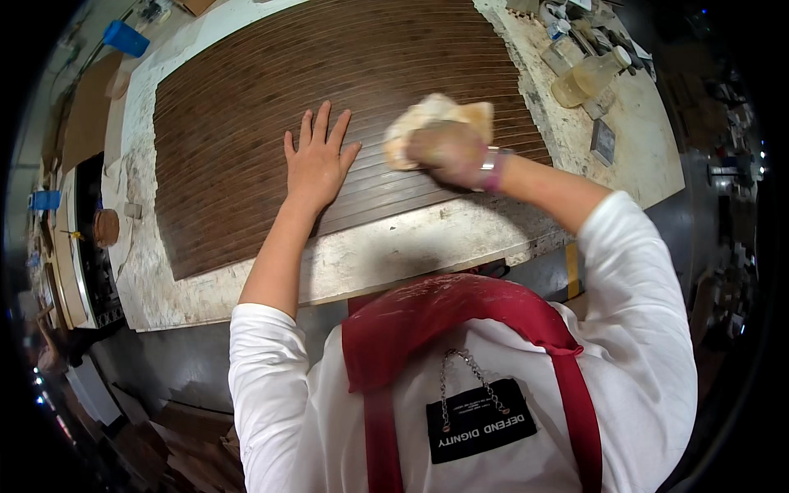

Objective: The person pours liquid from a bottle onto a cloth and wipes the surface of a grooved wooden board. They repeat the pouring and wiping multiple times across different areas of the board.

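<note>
A large dark brown wood panel [246, 107] with many fine lines across it lies flat on a stained white worktable [362, 267]. My left hand [318, 164] rests palm down on the panel, fingers spread, holding nothing. To its right, my right hand [448, 152] presses a crumpled off-white cloth [436, 111] with yellowish stains against the panel's surface. That hand and the cloth are smeared by motion, and the fingertips are hidden in the folds.
At the table's right stand a bottle of yellowish liquid [585, 78], a dark rectangular block [602, 142] and several small jars and tools. A blue cup [125, 38] is at the far left. Beside the table's left edge sits a round brown item [105, 228].
</note>
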Demonstrator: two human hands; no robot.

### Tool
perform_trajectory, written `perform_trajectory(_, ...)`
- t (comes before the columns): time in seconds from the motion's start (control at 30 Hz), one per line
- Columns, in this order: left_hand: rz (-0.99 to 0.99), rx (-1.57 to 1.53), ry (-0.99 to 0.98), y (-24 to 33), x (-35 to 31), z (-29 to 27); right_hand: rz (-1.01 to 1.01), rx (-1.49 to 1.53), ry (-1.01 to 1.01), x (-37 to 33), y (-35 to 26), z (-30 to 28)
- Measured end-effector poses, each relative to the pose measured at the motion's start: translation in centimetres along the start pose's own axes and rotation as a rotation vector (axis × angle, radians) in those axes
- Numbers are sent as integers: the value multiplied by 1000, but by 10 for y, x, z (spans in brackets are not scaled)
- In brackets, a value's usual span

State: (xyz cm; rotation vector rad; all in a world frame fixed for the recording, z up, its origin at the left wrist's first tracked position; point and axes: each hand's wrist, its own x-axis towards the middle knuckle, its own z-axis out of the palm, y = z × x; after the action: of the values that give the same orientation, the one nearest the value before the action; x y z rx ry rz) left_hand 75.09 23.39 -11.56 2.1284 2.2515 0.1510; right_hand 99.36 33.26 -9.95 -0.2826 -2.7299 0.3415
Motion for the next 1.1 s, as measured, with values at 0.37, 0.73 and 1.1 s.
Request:
perform_trajectory(0.37,7,-1,30,4,0,2,-185,58,-214,20,12,-13)
perform_trajectory(0.73,-340,-324,526,-128,-109,-50,255,-95,-349,-84,79,-110)
perform_trajectory(1.1,-666,-582,420,-265,-275,8,-91,-63,-392,19,-59,-7)
